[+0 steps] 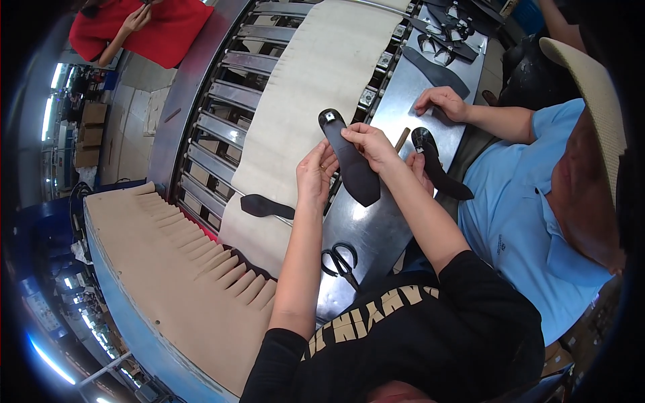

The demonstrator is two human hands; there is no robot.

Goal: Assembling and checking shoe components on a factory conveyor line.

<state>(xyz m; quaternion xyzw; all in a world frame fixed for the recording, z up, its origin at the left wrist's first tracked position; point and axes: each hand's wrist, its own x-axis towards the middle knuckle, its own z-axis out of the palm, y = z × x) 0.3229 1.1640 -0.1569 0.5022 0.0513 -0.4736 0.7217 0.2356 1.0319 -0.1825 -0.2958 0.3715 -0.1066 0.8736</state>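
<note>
Head view: right hand (pixel 371 143) pinches upper end of dark sole-shaped strip (pixel 351 161), left hand (pixel 316 171) grips its left edge; strip held above steel desk (pixel 376 221) edge, beside cream conveyor belt (pixel 316 87). Advice: keep both grips firm, strip flat, buckle end up. Scissors (pixel 340 260) lie nearer body. Co-worker's hand (pixel 441 102) rests on desk further out.

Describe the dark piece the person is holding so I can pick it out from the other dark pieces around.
Start at the shiny metal table beside the pale conveyor belt. Above its edge, the left hand and right hand hold a long dark sole-shaped piece. Unlike the piece lying on the belt or the neighbour's, it is lifted between both hands, with a small square mark at its rounded top.
</note>
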